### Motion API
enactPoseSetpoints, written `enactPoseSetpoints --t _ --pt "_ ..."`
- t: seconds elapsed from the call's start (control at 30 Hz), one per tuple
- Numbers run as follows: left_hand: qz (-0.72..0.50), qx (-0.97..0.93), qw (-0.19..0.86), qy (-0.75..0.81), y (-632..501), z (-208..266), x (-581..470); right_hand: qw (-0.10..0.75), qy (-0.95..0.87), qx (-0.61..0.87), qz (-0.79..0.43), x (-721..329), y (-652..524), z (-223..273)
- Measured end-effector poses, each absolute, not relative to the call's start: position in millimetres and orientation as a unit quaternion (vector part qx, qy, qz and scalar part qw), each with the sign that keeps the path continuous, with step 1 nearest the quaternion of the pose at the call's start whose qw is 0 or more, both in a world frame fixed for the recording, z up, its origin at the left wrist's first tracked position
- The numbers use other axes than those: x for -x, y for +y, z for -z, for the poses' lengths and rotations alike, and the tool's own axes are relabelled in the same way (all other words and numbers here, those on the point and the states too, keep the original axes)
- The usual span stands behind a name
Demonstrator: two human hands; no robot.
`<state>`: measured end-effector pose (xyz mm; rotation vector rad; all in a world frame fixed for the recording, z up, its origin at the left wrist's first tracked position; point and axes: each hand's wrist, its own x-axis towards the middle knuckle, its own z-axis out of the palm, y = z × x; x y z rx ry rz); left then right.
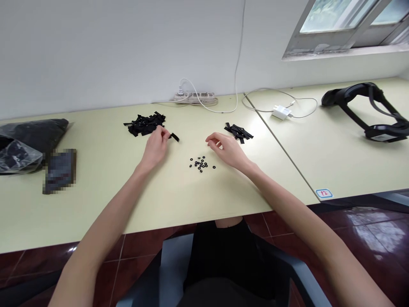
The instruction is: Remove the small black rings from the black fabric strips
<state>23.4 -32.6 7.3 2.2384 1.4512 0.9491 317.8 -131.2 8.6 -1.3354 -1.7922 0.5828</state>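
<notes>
Black is the short strip (174, 137), which sticks out from the fingertips of the left hand (156, 145); these fingers are pinched narrowly on its end. Just behind this hand lies a larger heap of strips (143, 124). The right hand (230, 149) is half curled, thumb and forefinger near each other; whether something tiny is between them, I cannot tell. Between both hands, nearer to the person, small rings (201, 163) are scattered on the pale table (191, 196). Beyond the right hand is a smaller heap of strips (239, 131). Farther, by the wall, lies a socket bar (207, 97), with a white charger (281, 112) to its right.
</notes>
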Motion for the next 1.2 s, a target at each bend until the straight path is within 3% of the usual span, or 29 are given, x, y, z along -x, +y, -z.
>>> enactPoseSetpoints --t 0.2,0.47,0.93,1.2 --pt "-0.349 -0.811 0.330 0.335 -91.8 -26.4 -71.1 0.421 -0.696 0.455 -0.361 -303.7 -142.5 -23.1" --pt "-0.367 -0.808 0.342 0.311 -111.7 -34.5 -79.1 0.443 -0.638 0.395 -0.491 -301.1 -149.3 -27.2" --pt "-0.389 -0.759 0.382 0.356 -100.4 -36.2 -73.4 0.441 -0.640 0.431 -0.459 -303.2 -150.0 -35.0" --pt "-0.345 -0.801 0.346 0.346 -105.9 -39.0 -74.7 0.432 -0.674 0.434 -0.412 -303.4 -150.3 -30.4"
